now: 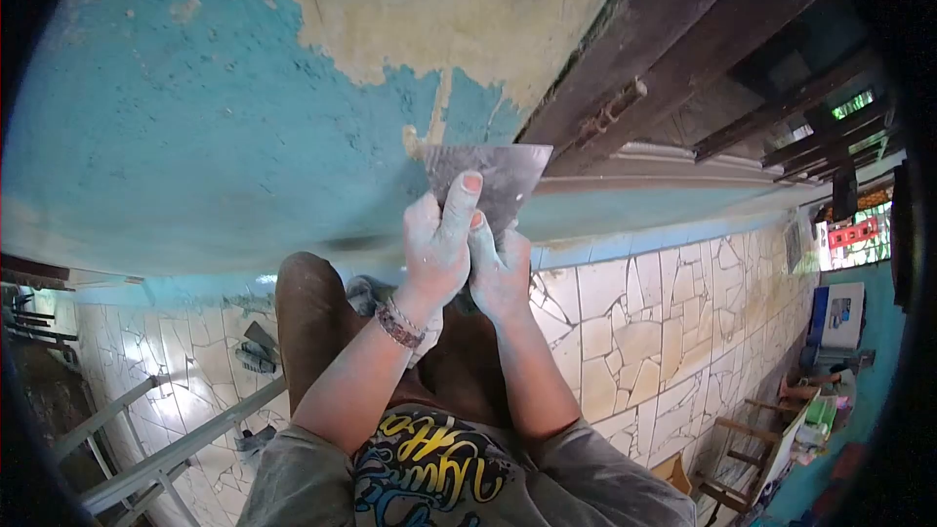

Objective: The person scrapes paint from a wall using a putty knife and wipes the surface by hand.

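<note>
Both my hands are closed together around a broad metal scraper [503, 168], its handle hidden in my grip. My left hand [439, 244] has its thumb laid up along the blade. Lower and to the right, my right hand [500, 268] wraps the same tool, thumb pointing upward. Pale dust coats both hands. The blade's wide edge overlaps the wall [244, 137], close to a narrow stripe of bared surface. Above it, the blue paint gives way with a ragged border to a large beige patch [439, 0].
A dark wooden frame [625, 59] with a bolt borders the wall at right. Below lies a floor of broken-tile pieces [634, 342]. A metal ladder [185, 449] stands lower left, near sandals [256, 356]. At far right is a wooden chair [742, 464].
</note>
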{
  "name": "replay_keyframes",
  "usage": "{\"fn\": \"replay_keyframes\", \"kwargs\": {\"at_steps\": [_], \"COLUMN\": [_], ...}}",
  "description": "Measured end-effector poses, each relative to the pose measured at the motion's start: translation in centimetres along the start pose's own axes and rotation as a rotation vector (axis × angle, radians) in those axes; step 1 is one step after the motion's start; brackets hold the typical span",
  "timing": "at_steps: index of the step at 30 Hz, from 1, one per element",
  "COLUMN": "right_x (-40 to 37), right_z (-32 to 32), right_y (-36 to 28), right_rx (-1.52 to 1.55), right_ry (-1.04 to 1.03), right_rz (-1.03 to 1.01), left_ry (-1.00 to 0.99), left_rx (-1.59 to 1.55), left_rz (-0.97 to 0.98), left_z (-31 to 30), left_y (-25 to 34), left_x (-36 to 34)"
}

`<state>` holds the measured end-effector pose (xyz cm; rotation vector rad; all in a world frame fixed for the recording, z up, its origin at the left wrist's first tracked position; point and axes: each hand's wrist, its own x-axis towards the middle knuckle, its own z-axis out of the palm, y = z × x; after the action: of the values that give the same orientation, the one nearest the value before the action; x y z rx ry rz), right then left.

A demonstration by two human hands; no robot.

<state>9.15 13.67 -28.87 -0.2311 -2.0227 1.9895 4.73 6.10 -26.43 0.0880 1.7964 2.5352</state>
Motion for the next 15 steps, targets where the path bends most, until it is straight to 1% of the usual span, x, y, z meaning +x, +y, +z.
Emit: {"fn": "replay_keyframes", "kwargs": {"at_steps": [2, 5, 6, 8, 11, 15], "right_x": [0.1, 0.3, 0.3, -0.1, 0.3, 0.8], "right_z": [0.0, 0.1, 0.2, 0.0, 0.0, 0.0], "right_y": [-0.5, -0.3, -0.2, -0.2, -1.9, -1.3], "right_rx": [0.01, 0.05, 0.054, 0.022, -0.016, 0.0], "right_ry": [-0.023, -0.017, -0.015, -0.012, -0.011, -0.015], "right_rz": [-0.002, 0.054, 0.059, 0.024, 0.027, -0.03], "left_ry": [-0.002, -0.021, -0.014, -0.001, 0.021, -0.045], "left_rx": [0.051, 0.061, 0.051, 0.026, 0.042, 0.063], "left_rz": [0.023, 0.048, 0.029, -0.002, 0.074, 0.106], "left_z": [-0.1, -0.5, -0.4, 0.0, 0.4, -0.1], "left_y": [0.2, 0.0, 0.2, 0.6, 1.4, 1.3], "left_x": [0.1, 0.2, 0.1, -0.3, 0.0, 0.3]}}
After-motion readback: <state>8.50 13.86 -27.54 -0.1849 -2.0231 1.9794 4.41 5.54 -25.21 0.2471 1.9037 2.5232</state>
